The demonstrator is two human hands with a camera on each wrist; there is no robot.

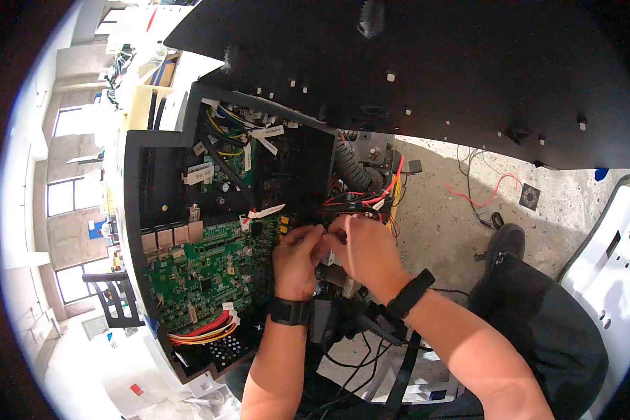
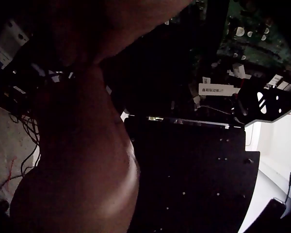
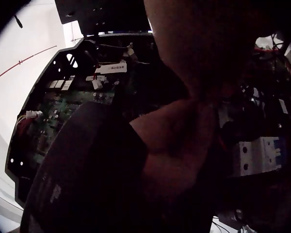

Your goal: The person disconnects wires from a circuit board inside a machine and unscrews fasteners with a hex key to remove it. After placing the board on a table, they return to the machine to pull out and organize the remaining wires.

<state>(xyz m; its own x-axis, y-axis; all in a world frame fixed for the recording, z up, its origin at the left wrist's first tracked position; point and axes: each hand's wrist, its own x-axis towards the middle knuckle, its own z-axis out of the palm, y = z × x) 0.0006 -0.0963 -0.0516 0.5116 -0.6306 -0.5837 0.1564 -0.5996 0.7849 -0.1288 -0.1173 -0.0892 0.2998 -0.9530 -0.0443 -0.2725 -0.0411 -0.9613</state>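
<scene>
In the head view my left hand [image 1: 295, 262] and right hand [image 1: 364, 250] meet at the inner edge of an open black equipment case [image 1: 136, 203]. Thumbs and fingers are bent together, pinching at a small part mostly hidden between the fingertips; I cannot tell what it is. Left of the hands lies a green circuit board [image 1: 210, 269] with chips and connectors. Black cables and a red wire [image 1: 392, 183] run just beyond the right hand. Both wrist views are dark, the hands covering much of them. A light breaker-like block [image 3: 257, 156] shows beside the hands in the right wrist view.
A large black panel [image 1: 455, 77] stands along the far side. Labelled wire bundles [image 1: 248, 136] and a ribbed hose [image 1: 353, 164] fill the case's upper part. Coloured wires [image 1: 206, 334] plug in at its lower end. Loose wires and a small fan grille [image 1: 530, 197] lie on the floor.
</scene>
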